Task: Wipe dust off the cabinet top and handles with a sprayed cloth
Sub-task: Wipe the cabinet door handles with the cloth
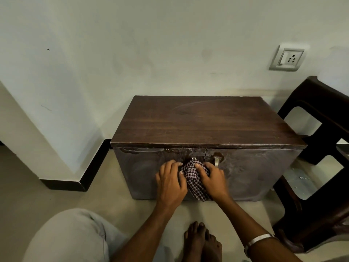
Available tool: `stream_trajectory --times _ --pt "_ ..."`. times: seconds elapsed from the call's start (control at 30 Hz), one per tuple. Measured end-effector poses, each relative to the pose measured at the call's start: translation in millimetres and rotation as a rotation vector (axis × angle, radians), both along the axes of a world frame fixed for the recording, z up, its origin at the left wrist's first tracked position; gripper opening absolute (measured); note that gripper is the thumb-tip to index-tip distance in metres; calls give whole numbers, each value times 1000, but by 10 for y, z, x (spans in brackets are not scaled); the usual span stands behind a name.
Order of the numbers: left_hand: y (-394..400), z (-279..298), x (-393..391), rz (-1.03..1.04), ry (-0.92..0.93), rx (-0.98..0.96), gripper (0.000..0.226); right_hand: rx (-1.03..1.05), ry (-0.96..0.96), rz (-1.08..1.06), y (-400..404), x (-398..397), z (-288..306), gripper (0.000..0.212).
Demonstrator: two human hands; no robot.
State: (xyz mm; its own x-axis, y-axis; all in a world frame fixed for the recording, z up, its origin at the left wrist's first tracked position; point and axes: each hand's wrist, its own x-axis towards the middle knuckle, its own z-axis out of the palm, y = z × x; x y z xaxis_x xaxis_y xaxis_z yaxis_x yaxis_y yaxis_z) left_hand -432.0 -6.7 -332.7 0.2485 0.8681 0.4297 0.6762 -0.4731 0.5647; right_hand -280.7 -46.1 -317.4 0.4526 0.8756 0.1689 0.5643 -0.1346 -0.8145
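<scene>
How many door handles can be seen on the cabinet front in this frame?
2. The left handle sits by the door seam, mostly wrapped in the checked cloth that both hands grip. The right handle is bare, just right of the seam. No others show.

pale, off-white plastered wall [132,44] with faint smudges and a few small dark marks. a white switch-and-socket plate [287,58] is set into it at upper right. a projecting wall corner [37,114] stands at left, trimmed along its base by a black skirting band [90,167]. the floor [37,195] is light beige and smooth. a dark brown moulded chair [321,167] stands at right, beside the wall. lighting is soft and even.
</scene>
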Motion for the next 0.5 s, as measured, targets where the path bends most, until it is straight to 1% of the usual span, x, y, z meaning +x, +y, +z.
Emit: stream_trajectory --times 0.13,0.27,0.37,0.5 --pt "-4 8 0 2 -2 -15 38 31 25 -29 56 -2 61 35" --pt "-24 23 4 4 -7 -20 39 -39 -18 22 -36 -11 -73 31" --pt "-33 2 7 10 -8 -23 37 -65 -55 53 -76 22 -127 33" --pt "-34 -19 6 15 8 -27 37 -11 -54 6 -11 34 -14 30"
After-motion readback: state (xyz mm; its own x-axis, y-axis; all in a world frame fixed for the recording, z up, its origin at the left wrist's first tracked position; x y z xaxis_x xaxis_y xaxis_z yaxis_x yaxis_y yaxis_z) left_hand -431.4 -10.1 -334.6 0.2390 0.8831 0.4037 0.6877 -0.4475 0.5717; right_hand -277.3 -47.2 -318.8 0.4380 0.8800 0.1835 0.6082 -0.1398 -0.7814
